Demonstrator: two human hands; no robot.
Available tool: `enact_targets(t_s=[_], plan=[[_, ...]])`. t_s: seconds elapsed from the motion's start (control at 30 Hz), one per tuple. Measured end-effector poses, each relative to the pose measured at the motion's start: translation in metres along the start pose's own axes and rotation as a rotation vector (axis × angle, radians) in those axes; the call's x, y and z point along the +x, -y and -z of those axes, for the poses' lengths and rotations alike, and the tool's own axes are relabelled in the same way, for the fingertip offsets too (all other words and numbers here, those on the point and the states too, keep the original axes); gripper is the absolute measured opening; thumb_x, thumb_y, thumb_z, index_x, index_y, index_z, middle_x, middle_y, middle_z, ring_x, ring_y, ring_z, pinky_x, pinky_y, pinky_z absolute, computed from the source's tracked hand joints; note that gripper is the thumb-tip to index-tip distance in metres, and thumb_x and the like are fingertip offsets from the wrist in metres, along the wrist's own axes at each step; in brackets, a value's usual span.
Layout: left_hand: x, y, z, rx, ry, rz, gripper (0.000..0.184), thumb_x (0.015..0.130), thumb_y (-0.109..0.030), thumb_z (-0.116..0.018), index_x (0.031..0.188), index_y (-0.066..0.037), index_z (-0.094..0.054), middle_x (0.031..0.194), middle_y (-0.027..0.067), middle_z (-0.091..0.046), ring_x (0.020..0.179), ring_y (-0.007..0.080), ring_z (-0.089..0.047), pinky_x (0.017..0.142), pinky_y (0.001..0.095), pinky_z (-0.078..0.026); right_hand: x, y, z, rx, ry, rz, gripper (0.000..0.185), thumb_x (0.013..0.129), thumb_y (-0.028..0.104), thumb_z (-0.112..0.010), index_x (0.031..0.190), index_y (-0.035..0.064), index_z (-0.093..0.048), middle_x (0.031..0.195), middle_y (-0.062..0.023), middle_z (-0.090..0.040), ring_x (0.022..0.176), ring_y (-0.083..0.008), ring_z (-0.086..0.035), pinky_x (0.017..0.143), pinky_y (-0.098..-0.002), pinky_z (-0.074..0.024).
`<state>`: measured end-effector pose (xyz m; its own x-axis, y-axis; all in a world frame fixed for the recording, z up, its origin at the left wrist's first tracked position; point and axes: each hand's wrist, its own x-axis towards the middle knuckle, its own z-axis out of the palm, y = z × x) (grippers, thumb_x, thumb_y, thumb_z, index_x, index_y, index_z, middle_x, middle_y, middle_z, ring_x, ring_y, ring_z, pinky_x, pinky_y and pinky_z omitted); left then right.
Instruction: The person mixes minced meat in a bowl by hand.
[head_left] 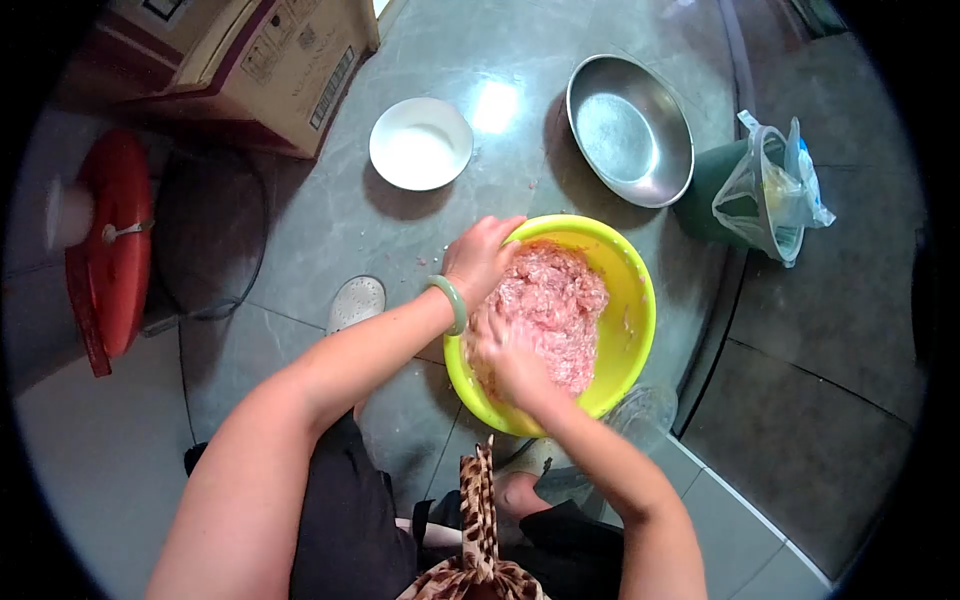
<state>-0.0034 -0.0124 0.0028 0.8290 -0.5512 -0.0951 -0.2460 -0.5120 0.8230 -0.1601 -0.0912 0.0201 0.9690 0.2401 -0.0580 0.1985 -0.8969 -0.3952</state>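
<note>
A yellow-green bowl [640, 325] stands on the floor between my feet, holding a large mass of pink minced meat [560, 310]. My left hand [482, 262], a pale green bangle [449, 305] on its wrist, grips the bowl's upper left rim. Down in the meat, at the left side of the bowl, is my right hand [512, 362]. Motion blurs its fingers and the meat partly hides them, so their closure cannot be made out.
On the grey tiles are a white bowl [421, 143] and a metal basin [632, 130]. A green bin [722, 190] with a plastic liner is at right. Cardboard boxes [285, 75] and a red plastic object [118, 240] are at left. A clear container [645, 412] sits beside the yellow-green bowl.
</note>
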Motion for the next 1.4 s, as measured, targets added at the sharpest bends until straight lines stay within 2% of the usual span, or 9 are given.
enact_targets(t_s=[0.07, 0.13, 0.27, 0.33, 0.47, 0.67, 1.13, 1.3, 1.4], plan=[[0.001, 0.002, -0.001, -0.011, -0.006, -0.024, 0.036, 0.086, -0.017, -0.059, 0.122, -0.014, -0.059, 0.094, 0.0127, -0.058, 0.088, 0.0312, -0.059, 0.078, 0.0403, -0.047, 0.038, -0.031, 0.025, -0.039, 0.62, -0.393, 0.035, 0.083, 0.014, -0.053, 0.117, 0.0115, -0.059, 0.122, -0.0183, -0.059, 0.109, -0.0279, -0.058, 0.095, -0.0423, -0.0439], [-0.002, 0.005, 0.0, -0.025, -0.026, -0.035, 0.036, 0.086, -0.017, -0.06, 0.122, -0.014, -0.059, 0.094, 0.0127, -0.058, 0.088, 0.0311, -0.059, 0.078, 0.0402, -0.047, 0.006, -0.076, 0.009, -0.156, 0.084, -0.186, 0.044, 0.082, 0.02, -0.055, 0.125, 0.0133, -0.057, 0.126, -0.0187, -0.056, 0.108, -0.0301, -0.059, 0.092, -0.0455, -0.0456], [0.002, 0.004, -0.002, -0.021, -0.031, -0.049, 0.036, 0.086, -0.017, -0.06, 0.122, -0.014, -0.059, 0.095, 0.0128, -0.058, 0.089, 0.031, -0.059, 0.078, 0.0398, -0.048, -0.062, -0.069, 0.003, -0.19, 0.173, -0.475, 0.053, 0.081, 0.024, -0.056, 0.133, 0.0153, -0.05, 0.134, -0.0212, -0.05, 0.113, -0.0329, -0.056, 0.091, -0.0476, -0.0463], [-0.003, 0.006, -0.002, -0.029, -0.026, -0.043, 0.036, 0.086, -0.017, -0.06, 0.122, -0.013, -0.059, 0.095, 0.0128, -0.058, 0.089, 0.031, -0.059, 0.078, 0.0397, -0.048, -0.043, -0.027, 0.026, 0.016, 0.863, -0.798, 0.053, 0.083, 0.026, -0.056, 0.134, 0.0175, -0.049, 0.137, -0.024, -0.045, 0.118, -0.0366, -0.052, 0.095, -0.0478, -0.0449], [0.001, 0.002, -0.003, -0.023, -0.049, -0.053, 0.036, 0.086, -0.017, -0.06, 0.122, -0.013, -0.059, 0.093, 0.0125, -0.059, 0.087, 0.0308, -0.059, 0.077, 0.0398, -0.048, -0.037, -0.006, -0.01, -0.139, 0.1, 0.012, 0.032, 0.083, 0.024, -0.059, 0.114, 0.0183, -0.063, 0.138, -0.0229, -0.043, 0.116, -0.0405, -0.052, 0.094, -0.0466, -0.046], [-0.001, 0.004, -0.002, -0.015, -0.028, -0.038, 0.036, 0.086, -0.017, -0.061, 0.122, -0.014, -0.059, 0.092, 0.0123, -0.058, 0.086, 0.0306, -0.059, 0.077, 0.0397, -0.048, 0.025, -0.099, 0.03, 0.127, 0.369, -0.544, 0.028, 0.08, 0.019, -0.063, 0.108, 0.0173, -0.067, 0.111, -0.0149, -0.063, 0.102, -0.0293, -0.061, 0.087, -0.0428, -0.0483], [0.0, 0.004, -0.002, 0.019, -0.013, -0.036, 0.036, 0.087, -0.018, -0.06, 0.123, -0.015, -0.059, 0.09, 0.0125, -0.057, 0.085, 0.0311, -0.058, 0.075, 0.0405, -0.047, 0.016, -0.156, 0.061, -0.144, 0.177, -0.348, 0.022, 0.085, 0.01, -0.05, 0.104, 0.0063, -0.061, 0.097, -0.0204, -0.064, 0.099, -0.0369, -0.061, 0.083, -0.0466, -0.0486], [-0.001, 0.006, -0.006, -0.015, -0.073, -0.074, 0.035, 0.087, -0.017, -0.06, 0.122, -0.015, -0.059, 0.091, 0.0122, -0.057, 0.085, 0.0311, -0.058, 0.075, 0.0403, -0.047, -0.073, -0.238, -0.031, 0.094, 0.331, -0.513, 0.042, 0.094, 0.034, -0.046, 0.122, 0.0035, -0.053, 0.112, -0.0228, -0.062, 0.102, -0.0405, -0.059, 0.091, -0.0442, -0.0468], [-0.001, 0.004, -0.005, -0.028, -0.051, -0.037, 0.035, 0.087, -0.018, -0.06, 0.121, -0.014, -0.059, 0.092, 0.0122, -0.057, 0.086, 0.031, -0.059, 0.075, 0.0407, -0.048, -0.066, -0.139, 0.016, 1.337, 0.258, -1.288, 0.054, 0.092, 0.05, -0.048, 0.129, 0.0116, -0.052, 0.126, -0.012, -0.059, 0.108, -0.0295, -0.06, 0.095, -0.0418, -0.0475]])
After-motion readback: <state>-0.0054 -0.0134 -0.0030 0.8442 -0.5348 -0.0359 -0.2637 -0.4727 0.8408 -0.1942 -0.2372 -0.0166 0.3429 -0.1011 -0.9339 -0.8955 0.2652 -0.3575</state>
